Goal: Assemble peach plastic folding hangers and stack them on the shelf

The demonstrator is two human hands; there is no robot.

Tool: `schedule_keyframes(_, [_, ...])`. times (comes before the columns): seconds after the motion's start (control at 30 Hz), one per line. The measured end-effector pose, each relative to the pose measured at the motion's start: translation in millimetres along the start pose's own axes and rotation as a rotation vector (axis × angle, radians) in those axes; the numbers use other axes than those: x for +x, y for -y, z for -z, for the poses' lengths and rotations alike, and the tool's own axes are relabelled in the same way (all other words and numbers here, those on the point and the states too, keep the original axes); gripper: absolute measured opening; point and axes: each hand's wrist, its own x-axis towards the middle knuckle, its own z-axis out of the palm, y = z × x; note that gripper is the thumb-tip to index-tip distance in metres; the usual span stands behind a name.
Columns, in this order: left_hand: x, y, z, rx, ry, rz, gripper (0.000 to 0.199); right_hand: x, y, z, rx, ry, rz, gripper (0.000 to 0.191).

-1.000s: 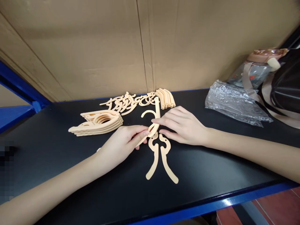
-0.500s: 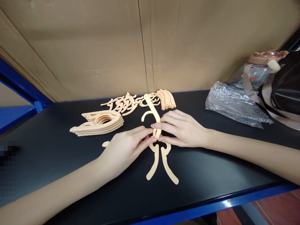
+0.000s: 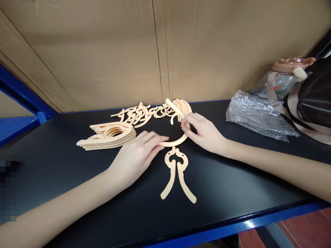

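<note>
My left hand [image 3: 138,156] pinches the left end of a curved cream plastic piece [image 3: 172,143] above the table. At its other end my right hand [image 3: 204,131] grips it, together with a straight arm [image 3: 177,107] and a small hook that point up and to the left. My right fingers hide the joint between these parts. Just below, two flat curved arms [image 3: 168,182] [image 3: 184,181] lie side by side on the black table, their rounded heads facing each other.
Stacked cream hanger pieces [image 3: 108,137] lie left, loose hooks [image 3: 138,113] behind them. Curved pieces [image 3: 184,103] sit at the back. To the right are a crumpled clear bag [image 3: 256,113], a bottle [image 3: 281,77] and a black bag [image 3: 317,93]. A cardboard wall [image 3: 103,51] stands behind.
The held piece has swung open into a wide curve. My right hand moved up and right, my left hand slightly left. The heads of the two lying arms are now uncovered.
</note>
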Motion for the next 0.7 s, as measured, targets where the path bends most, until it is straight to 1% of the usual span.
schedule_keyframes(0.1, [1.0, 1.6, -0.6, -0.014, -0.001, 0.001, 0.029, -0.3, -1.6, -0.7, 0.000, 0.010, 0.015, 0.013])
schedule_keyframes(0.2, [2.1, 3.8, -1.2, -0.032, -0.006, 0.031, 0.028, -0.1, -2.6, -1.5, 0.000, 0.027, 0.028, 0.017])
schedule_keyframes(0.3, [2.7, 5.9, -2.6, -0.045, 0.001, 0.064, 0.028, 0.3, -3.7, -2.2, -0.011, 0.052, 0.032, 0.018])
schedule_keyframes(0.53, [2.2, 7.5, -5.2, -0.036, 0.013, 0.083, 0.033, 0.2, -5.6, -3.6, -0.061, 0.108, 0.030, 0.019])
schedule_keyframes(0.7, [3.2, 7.0, -4.8, -0.047, 0.032, 0.101, 0.031, 0.2, -6.5, -5.1, -0.097, 0.141, 0.014, 0.022])
